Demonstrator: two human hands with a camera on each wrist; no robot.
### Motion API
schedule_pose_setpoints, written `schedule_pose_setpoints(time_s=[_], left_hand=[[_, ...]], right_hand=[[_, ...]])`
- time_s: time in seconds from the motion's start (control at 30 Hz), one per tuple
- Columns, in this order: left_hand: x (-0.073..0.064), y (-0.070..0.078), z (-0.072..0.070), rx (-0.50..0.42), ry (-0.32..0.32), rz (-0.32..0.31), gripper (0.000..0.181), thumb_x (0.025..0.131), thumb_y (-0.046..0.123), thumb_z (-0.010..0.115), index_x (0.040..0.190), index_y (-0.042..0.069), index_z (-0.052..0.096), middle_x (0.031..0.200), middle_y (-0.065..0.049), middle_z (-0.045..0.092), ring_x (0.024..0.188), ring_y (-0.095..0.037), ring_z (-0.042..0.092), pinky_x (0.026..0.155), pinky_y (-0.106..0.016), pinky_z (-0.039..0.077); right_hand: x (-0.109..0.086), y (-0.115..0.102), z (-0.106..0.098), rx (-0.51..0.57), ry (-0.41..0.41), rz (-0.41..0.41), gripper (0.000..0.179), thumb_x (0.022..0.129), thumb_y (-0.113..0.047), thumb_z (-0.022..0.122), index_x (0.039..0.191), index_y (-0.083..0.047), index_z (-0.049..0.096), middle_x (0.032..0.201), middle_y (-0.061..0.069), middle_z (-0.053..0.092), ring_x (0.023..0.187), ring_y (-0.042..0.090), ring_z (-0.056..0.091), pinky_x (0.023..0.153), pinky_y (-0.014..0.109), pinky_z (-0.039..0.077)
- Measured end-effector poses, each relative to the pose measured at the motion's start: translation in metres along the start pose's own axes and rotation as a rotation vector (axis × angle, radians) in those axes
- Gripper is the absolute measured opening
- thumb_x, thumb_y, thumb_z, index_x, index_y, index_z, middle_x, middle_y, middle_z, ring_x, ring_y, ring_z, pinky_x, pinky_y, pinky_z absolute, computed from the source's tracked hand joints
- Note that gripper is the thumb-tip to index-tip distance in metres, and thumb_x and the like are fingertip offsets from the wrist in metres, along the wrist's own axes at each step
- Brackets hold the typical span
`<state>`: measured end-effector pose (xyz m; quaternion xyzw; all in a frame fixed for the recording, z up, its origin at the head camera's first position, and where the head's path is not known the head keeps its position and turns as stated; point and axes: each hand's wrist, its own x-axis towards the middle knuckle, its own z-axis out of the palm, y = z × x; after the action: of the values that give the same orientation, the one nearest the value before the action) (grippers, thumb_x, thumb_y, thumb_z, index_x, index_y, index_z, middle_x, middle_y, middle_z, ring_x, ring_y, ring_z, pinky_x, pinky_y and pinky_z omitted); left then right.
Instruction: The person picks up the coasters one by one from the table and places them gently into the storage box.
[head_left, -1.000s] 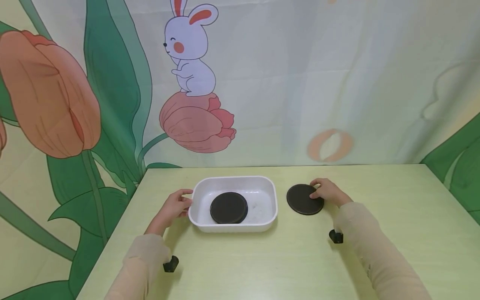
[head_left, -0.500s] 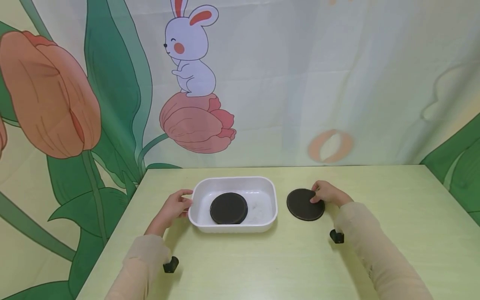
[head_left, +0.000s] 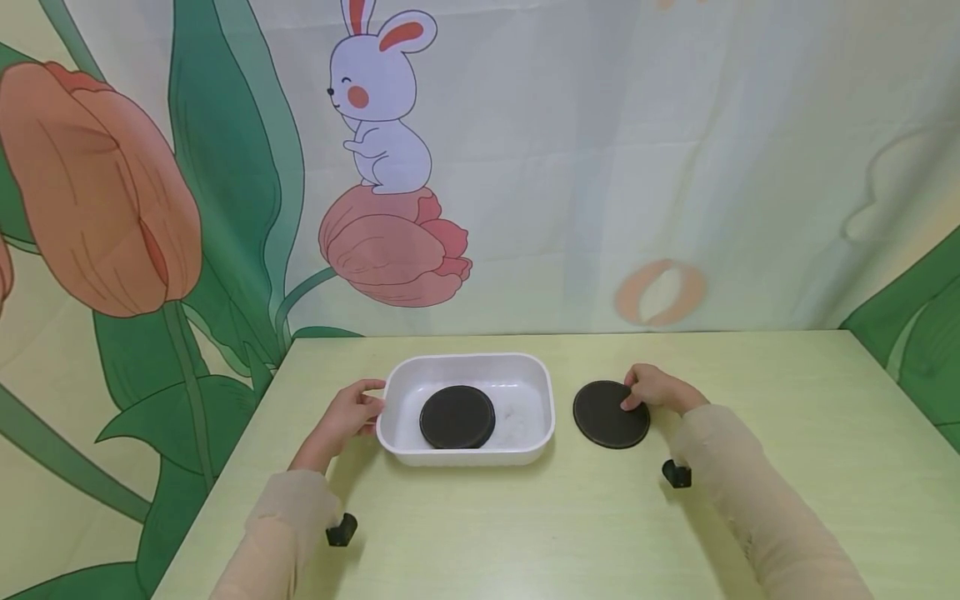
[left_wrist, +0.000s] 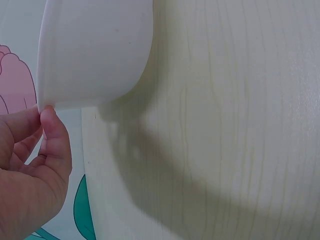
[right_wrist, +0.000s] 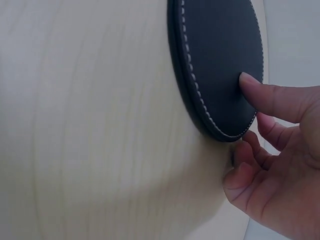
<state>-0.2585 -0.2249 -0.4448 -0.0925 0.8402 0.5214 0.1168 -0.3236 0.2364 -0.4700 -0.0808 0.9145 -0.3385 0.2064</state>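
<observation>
My left hand (head_left: 347,419) pinches the left rim of a white rectangular dish (head_left: 465,457) with rounded corners. In the left wrist view, its thumb and fingers (left_wrist: 56,137) meet at the dish's edge. Inside the dish lies a round black coaster (head_left: 456,416), left of its middle. To the right of the dish, my right hand (head_left: 658,390) grips another round black coaster (head_left: 607,417) by its right edge. White stitching runs around this coaster (right_wrist: 215,55) in the right wrist view. The thumb presses on its top face while other fingers curl beneath the rim, partly hidden.
Both things are on or over a pale wood-grain table (head_left: 480,533). Behind its far edge hangs a curtain (head_left: 540,167) printed with a rabbit and tulips. A small black piece (head_left: 342,529) sits at the left wrist, and a similar black piece (head_left: 677,474) at the right.
The coaster in my right hand has shifted slightly toward me, the hand moving a little with it. My left hand, the dish and the coaster inside it stay where they were.
</observation>
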Motion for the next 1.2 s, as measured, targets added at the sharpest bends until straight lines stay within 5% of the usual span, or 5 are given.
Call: schedule_pose_setpoints(time_s=[0.27, 0.5, 0.7, 1.2], left_hand=[[0.001, -0.001, 0.0, -0.001, 0.006, -0.012, 0.038, 0.09, 0.009, 0.047, 0.127, 0.008, 0.041, 0.1, -0.014, 0.05, 0.078, -0.018, 0.056, 0.064, -0.025, 0.049], [0.003, -0.003, 0.0, -0.005, 0.009, -0.016, 0.038, 0.09, 0.009, 0.047, 0.127, 0.01, 0.041, 0.101, -0.014, 0.05, 0.08, -0.019, 0.056, 0.063, -0.024, 0.049], [0.004, -0.002, 0.0, -0.003, 0.006, -0.005, 0.038, 0.09, 0.009, 0.047, 0.128, 0.01, 0.041, 0.102, -0.015, 0.051, 0.081, -0.02, 0.056, 0.065, -0.026, 0.049], [-0.001, 0.002, 0.0, 0.007, -0.004, 0.002, 0.039, 0.091, 0.009, 0.046, 0.129, 0.007, 0.039, 0.103, -0.017, 0.05, 0.085, -0.02, 0.058, 0.066, -0.027, 0.05]], right_hand=[[-0.012, -0.007, -0.006, 0.085, -0.032, 0.003, 0.032, 0.076, -0.004, 0.061, 0.096, 0.004, 0.037, 0.086, 0.01, 0.038, 0.064, 0.016, 0.034, 0.055, 0.026, 0.031], [-0.018, -0.011, -0.013, 0.116, -0.063, 0.016, 0.024, 0.082, 0.0, 0.048, 0.105, 0.002, 0.039, 0.101, 0.017, 0.044, 0.073, 0.016, 0.045, 0.055, 0.027, 0.038], [-0.025, -0.014, -0.022, 0.215, -0.097, 0.0, 0.026, 0.079, 0.005, 0.039, 0.105, 0.003, 0.041, 0.084, 0.009, 0.043, 0.062, 0.014, 0.044, 0.051, 0.026, 0.04], [-0.038, -0.03, -0.052, 0.456, -0.078, -0.052, 0.032, 0.088, 0.002, 0.041, 0.118, 0.005, 0.032, 0.086, 0.004, 0.045, 0.067, 0.011, 0.052, 0.062, 0.03, 0.046]])
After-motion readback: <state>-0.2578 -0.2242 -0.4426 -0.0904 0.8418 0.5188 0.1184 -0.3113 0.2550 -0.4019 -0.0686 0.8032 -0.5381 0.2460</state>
